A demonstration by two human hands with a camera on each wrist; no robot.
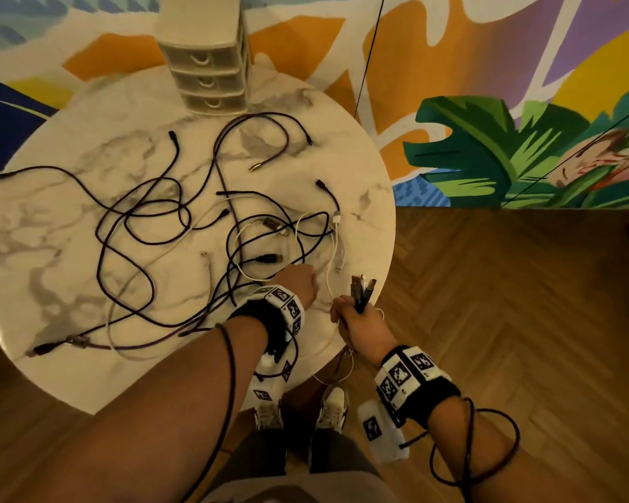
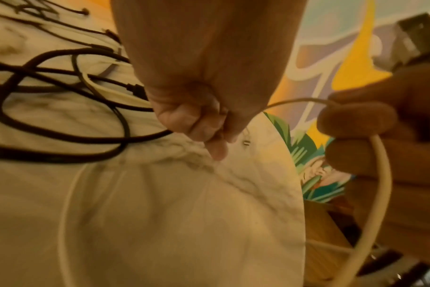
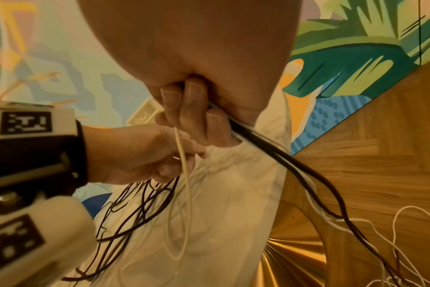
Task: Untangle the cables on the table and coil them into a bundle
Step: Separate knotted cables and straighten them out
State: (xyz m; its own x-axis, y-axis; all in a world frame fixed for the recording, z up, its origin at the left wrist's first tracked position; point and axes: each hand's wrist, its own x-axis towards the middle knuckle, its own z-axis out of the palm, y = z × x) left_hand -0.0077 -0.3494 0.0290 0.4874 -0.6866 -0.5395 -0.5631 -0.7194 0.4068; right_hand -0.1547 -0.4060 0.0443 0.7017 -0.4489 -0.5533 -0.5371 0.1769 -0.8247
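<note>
Warm, dim light is tinting every view orange; wrist views are blurring, perhaps from motion, and edges are bending toward 3 and 9 o'clock.

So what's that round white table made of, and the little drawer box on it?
The round white table looks like polished marble, or a marble print: grey veins and a soft sheen. The cream three-drawer box looks like plastic, with see-through drawer fronts.

drawer unit (image 1: 207,63): three drawers, table's far edge; mural wall (image 1: 487,103): behind; wood floor (image 1: 505,303): herringbone
</note>
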